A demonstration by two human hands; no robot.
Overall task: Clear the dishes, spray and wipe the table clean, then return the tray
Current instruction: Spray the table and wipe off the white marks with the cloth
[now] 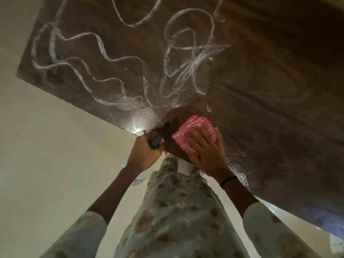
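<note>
A dark wooden table [260, 81] fills the upper part of the view, streaked with white wavy lines of sprayed cleaner [104, 53]. My right hand [206, 153] lies flat, fingers spread, pressing a folded pink-and-white striped cloth [191, 131] onto the table near its front edge. A small patch around the cloth looks wiped. My left hand [145, 155] grips the black trigger head of a spray bottle [158, 138] just off the table's edge; the bottle's white body [139, 178] hangs below, mostly hidden by my wrist.
Pale tiled floor [46, 146] lies to the left and under the table's edge. My patterned clothing [176, 211] fills the lower middle. The table's left corner is at the left of the view.
</note>
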